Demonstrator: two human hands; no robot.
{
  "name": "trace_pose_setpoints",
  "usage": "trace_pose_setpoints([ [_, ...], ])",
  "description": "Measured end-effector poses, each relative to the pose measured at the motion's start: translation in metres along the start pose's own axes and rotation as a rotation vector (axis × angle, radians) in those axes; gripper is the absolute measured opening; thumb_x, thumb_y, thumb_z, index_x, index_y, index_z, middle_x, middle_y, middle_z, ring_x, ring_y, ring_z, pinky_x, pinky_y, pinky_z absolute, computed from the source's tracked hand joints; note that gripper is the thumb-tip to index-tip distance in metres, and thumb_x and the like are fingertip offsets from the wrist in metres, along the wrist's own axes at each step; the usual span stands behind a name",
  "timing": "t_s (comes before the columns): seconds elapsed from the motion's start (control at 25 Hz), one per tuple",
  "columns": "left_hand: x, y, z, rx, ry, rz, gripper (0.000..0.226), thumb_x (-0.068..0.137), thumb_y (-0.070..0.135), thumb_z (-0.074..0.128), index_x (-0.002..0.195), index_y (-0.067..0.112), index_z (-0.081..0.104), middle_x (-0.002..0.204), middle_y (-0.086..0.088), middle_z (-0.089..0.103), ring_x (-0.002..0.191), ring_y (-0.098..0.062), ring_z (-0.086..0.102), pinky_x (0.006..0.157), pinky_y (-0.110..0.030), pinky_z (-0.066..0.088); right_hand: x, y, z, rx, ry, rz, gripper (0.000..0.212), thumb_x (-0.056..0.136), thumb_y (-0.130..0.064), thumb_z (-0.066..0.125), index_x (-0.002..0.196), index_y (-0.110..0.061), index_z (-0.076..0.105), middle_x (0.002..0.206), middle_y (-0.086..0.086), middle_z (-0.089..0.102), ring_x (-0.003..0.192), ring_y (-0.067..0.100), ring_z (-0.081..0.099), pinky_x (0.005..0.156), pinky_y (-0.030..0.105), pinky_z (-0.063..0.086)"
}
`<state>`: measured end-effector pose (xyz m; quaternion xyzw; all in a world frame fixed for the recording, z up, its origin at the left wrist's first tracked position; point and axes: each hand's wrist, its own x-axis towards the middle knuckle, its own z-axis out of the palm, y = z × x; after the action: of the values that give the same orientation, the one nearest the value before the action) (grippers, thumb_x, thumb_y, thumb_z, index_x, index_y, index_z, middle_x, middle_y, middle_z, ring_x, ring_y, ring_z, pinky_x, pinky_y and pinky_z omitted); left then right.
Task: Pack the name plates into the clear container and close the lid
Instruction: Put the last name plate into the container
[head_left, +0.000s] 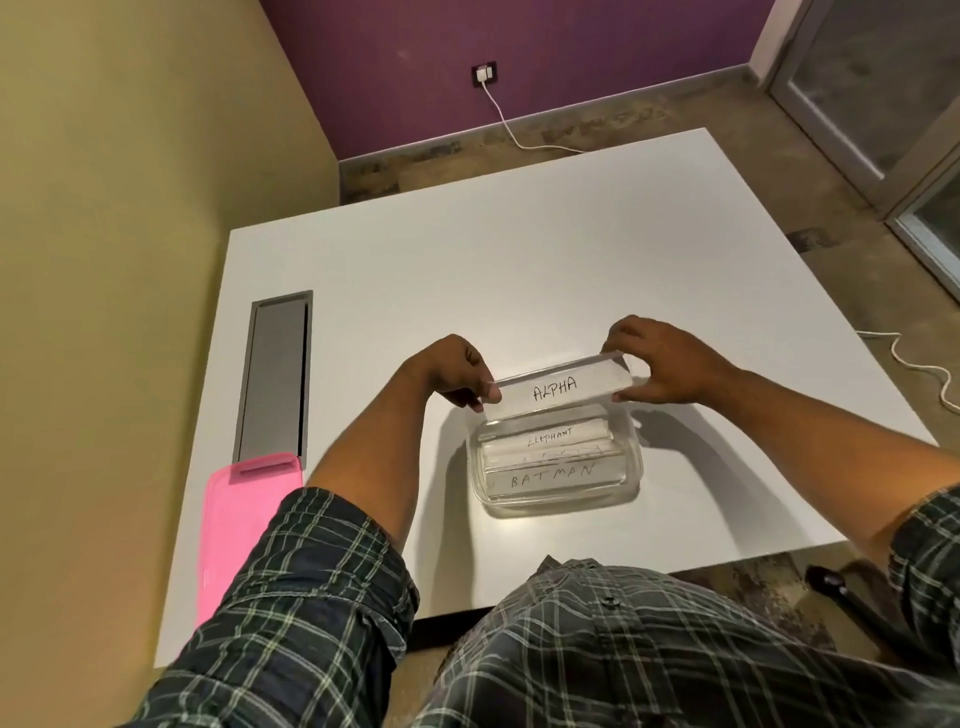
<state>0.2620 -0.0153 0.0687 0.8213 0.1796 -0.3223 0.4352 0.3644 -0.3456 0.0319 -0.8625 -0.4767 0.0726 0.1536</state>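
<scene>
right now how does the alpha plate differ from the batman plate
The ALPHA plate is in the air above the clear container, pinched at its ends by the left hand and right hand; the BATMAN plate lies inside the container, untouched. ALPHA's lettering looks dark and sharp, while BATMAN's looks fainter through the plastic. Both are long clear plates bearing a handwritten white label.

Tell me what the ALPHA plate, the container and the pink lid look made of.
ALPHA plate: clear glossy acrylic, probably, holding a handwritten paper strip.
Container: transparent plastic or glass; contents show through, rim glints.
Pink lid: likely matte, slightly translucent plastic.
</scene>
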Motion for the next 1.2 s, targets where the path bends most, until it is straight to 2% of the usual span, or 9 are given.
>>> trace_pose_setpoints([
  [0.12, -0.005, 0.002, 0.012, 0.142, -0.048, -0.026, 0.020, 0.077, 0.007, 0.079, 0.095, -0.001, 0.076, 0.086, -0.005, 0.079, 0.079, -0.020, 0.078, 0.062, -0.023, 0.051, -0.016, -0.002, 0.014, 0.006, -0.048, -0.009, 0.050, 0.075, -0.054, 0.075, 0.114, -0.028, 0.056, 0.104, -0.011, 0.062, 0.091, 0.015, 0.058, 0.075, 0.031, 0.045],
  [0.2, -0.005, 0.002, 0.017, 0.232, -0.055, -0.047, 0.020, 0.076, 0.008, 0.078, 0.095, 0.001, 0.076, 0.092, -0.006, 0.079, 0.080, -0.018, 0.078, 0.061, -0.023, 0.046, -0.020, -0.004, 0.020, -0.042, -0.081, -0.014, 0.049, 0.075, -0.054, 0.074, 0.112, -0.027, 0.056, 0.098, -0.010, 0.065, 0.087, 0.018, 0.059, 0.073, 0.034, 0.046],
  [0.28, -0.004, 0.001, 0.025, 0.299, -0.044, -0.059, 0.019, 0.076, 0.007, 0.080, 0.093, 0.000, 0.076, 0.093, -0.010, 0.079, 0.081, -0.020, 0.078, 0.066, -0.025, 0.052, -0.019, -0.008, 0.027, -0.104, -0.084, -0.020, 0.052, 0.071, -0.050, 0.077, 0.112, -0.025, 0.058, 0.095, -0.006, 0.066, 0.086, 0.021, 0.060, 0.070, 0.033, 0.044],
  [0.4, 0.001, -0.002, 0.040, 0.460, 0.034, -0.039, 0.020, 0.077, 0.011, 0.082, 0.094, 0.005, 0.074, 0.080, -0.004, 0.077, 0.077, -0.019, 0.077, 0.078, -0.027, 0.057, -0.018, -0.012, 0.037, -0.163, -0.072, -0.008, 0.056, 0.067, -0.044, 0.081, 0.114, -0.023, 0.059, 0.096, -0.001, 0.068, 0.092, 0.023, 0.062, 0.072, 0.032, 0.043],
  [0.52, 0.005, -0.002, 0.053, 0.635, 0.112, -0.008, 0.022, 0.076, 0.017, 0.080, 0.096, 0.014, 0.071, 0.066, 0.005, 0.068, 0.067, -0.016, 0.072, 0.068, -0.024, 0.054, -0.014, -0.018, 0.040, -0.227, -0.105, -0.030, 0.055, 0.068, -0.043, 0.081, 0.113, -0.020, 0.060, 0.096, 0.001, 0.067, 0.093, 0.023, 0.062, 0.078, 0.035, 0.044],
  [0.72, 0.010, -0.008, 0.074, 0.959, 0.180, 0.075, 0.027, 0.082, 0.015, 0.070, 0.108, 0.018, 0.070, 0.109, -0.006, 0.066, 0.095, -0.029, 0.068, 0.073, -0.031, 0.050, -0.002, -0.032, 0.050, -0.493, -0.258, -0.047, 0.044, 0.074, -0.034, 0.070, 0.109, -0.016, 0.052, 0.090, 0.003, 0.069, 0.088, 0.026, 0.063, 0.083, 0.035, 0.038],
  [0.92, 0.011, -0.017, 0.086, 1.177, 0.242, 0.153, 0.023, 0.084, 0.003, 0.061, 0.105, 0.011, 0.067, 0.106, -0.012, 0.067, 0.093, -0.033, 0.068, 0.072, -0.034, 0.049, 0.004, -0.037, 0.062, -0.595, -0.313, -0.053, 0.042, 0.076, -0.015, 0.059, 0.117, -0.015, 0.047, 0.092, 0.001, 0.071, 0.088, 0.026, 0.064, 0.086, 0.036, 0.034],
  [1.04, 0.011, -0.020, 0.088, 1.218, 0.262, 0.180, 0.021, 0.082, -0.002, 0.056, 0.098, 0.009, 0.065, 0.103, -0.014, 0.068, 0.091, -0.036, 0.068, 0.066, -0.033, 0.041, 0.007, -0.034, 0.067, -0.603, -0.309, -0.070, 0.041, 0.076, -0.011, 0.056, 0.117, -0.014, 0.049, 0.090, 0.000, 0.070, 0.085, 0.026, 0.065, 0.088, 0.036, 0.033],
  [1.2, 0.011, -0.022, 0.090, 1.218, 0.268, 0.177, 0.018, 0.083, 0.000, 0.057, 0.095, 0.010, 0.065, 0.101, -0.012, 0.068, 0.090, -0.036, 0.068, 0.066, -0.032, 0.039, 0.005, -0.027, 0.072, -0.611, -0.320, -0.106, 0.038, 0.078, -0.008, 0.052, 0.115, -0.014, 0.052, 0.089, 0.000, 0.070, 0.083, 0.027, 0.064, 0.093, 0.036, 0.031],
])
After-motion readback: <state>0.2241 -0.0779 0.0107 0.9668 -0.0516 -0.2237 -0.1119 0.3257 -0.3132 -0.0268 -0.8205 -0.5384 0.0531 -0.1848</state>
